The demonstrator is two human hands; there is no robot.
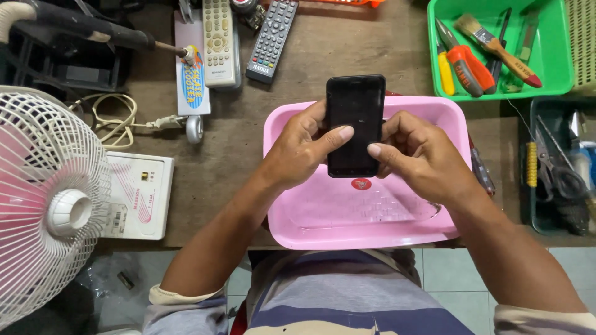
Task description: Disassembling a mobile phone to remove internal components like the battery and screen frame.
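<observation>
Centrally, both hands hold a black phone (355, 124) upright above a pink tray (366, 229). The left hand (301, 149) grips the phone's edge from 9 o'clock, thumb pressed on the dark screen; the right hand (419, 155) grips from 3 o'clock, thumb touching the lower right edge. The tray sits on a wooden surface (347, 49). At 12 o'clock lie two remotes (271, 40). At 2 o'clock a green basket (552, 62) holds tools. At 9 o'clock stands a white fan (46, 211), with a white box (139, 195) beside it.
</observation>
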